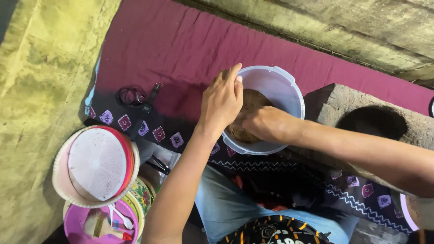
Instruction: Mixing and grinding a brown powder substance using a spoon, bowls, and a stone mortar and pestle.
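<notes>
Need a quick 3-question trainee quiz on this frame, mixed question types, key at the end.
1. True or false: both hands are inside the pale plastic bucket.
2. What fills the bucket: A) clear water B) a brown mass C) coins
3. Which hand rests at the bucket's rim, fingers pointing away from the person?

Key:
1. False. The right hand is in the bucket on the brown mass; the left hand rests at the rim.
2. B
3. The left hand.
</notes>
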